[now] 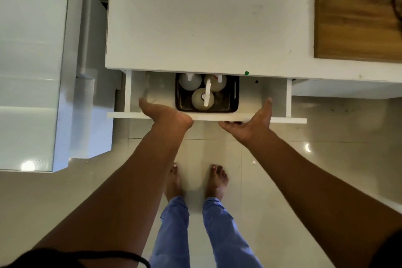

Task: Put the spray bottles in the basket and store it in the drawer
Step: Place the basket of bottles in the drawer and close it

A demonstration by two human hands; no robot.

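A white drawer stands partly pulled out from under a white counter. Inside it, near the middle, sits a dark basket holding three spray bottles, two at the back and one in front with its white nozzle pointing up. The left hand rests over the drawer's front panel just left of the basket, its thumb reaching inside. The right hand presses flat against the front panel, to the right of the basket. Bare feet stand on the pale tiled floor below.
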